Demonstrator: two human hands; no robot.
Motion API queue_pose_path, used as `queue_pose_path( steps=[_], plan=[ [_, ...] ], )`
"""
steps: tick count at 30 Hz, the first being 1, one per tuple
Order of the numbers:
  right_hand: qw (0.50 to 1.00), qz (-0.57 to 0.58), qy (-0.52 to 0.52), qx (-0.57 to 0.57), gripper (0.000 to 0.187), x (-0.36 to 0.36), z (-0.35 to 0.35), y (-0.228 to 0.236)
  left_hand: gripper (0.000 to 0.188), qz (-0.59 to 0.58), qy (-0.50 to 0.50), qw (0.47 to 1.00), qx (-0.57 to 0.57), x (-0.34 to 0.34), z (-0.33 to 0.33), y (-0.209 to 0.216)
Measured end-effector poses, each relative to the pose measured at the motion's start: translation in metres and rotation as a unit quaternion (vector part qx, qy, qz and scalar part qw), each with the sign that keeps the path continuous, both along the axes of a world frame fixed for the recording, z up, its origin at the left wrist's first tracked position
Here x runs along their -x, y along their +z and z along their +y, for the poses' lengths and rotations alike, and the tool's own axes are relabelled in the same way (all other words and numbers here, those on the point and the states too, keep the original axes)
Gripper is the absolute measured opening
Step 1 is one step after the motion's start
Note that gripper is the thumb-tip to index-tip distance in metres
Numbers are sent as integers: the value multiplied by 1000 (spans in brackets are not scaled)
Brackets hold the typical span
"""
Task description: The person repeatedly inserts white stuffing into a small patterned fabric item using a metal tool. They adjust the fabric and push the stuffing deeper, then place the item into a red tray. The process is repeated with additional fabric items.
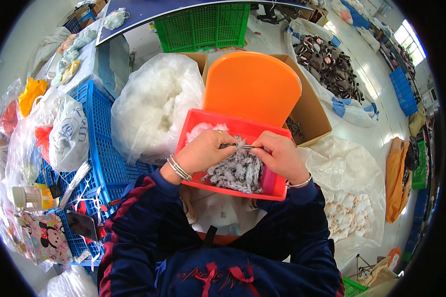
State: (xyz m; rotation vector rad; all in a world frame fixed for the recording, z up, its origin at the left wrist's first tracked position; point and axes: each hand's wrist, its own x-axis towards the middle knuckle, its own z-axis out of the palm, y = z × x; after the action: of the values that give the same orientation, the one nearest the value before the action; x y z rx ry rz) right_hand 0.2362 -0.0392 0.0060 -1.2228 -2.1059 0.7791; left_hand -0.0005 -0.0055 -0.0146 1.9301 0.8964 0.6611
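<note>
My left hand (206, 150) is closed in a pinch over the red tray (191, 187), holding a small grey fabric piece (226, 145) mostly covered by the fingers. Facing it, my right hand (284, 157) grips a slim metal tool (246, 146), tweezer-like, whose tip meets the grey piece and a wisp of white stuffing. Beneath both hands lies a heap of grey and white fuzzy pieces (238, 171). Pinkish-white stuffing (203, 131) fills the tray's far left corner. A magenta object (268, 180) rests at the tray's right side, beside my right wrist.
Behind the tray rises an orange chair back (252, 86), in front of a cardboard box (309, 116). A clear bag of white stuffing (158, 106) stands left, next to blue crates (101, 143). To the right, a plastic sack (349, 213) holds pale small pieces; farther off lie dark plush pieces (327, 67).
</note>
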Motion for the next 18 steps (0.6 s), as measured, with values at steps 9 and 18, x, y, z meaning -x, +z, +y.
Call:
queue_pose_path(
  steps=[9,18],
  plan=[
    [994,30,-59,88,12,-30,5,-2,20,-22,106,977,186,10,9,18],
    [996,75,-38,29,14,-25,6,1,17,-164,81,924,335,16,12,17]
  ],
)
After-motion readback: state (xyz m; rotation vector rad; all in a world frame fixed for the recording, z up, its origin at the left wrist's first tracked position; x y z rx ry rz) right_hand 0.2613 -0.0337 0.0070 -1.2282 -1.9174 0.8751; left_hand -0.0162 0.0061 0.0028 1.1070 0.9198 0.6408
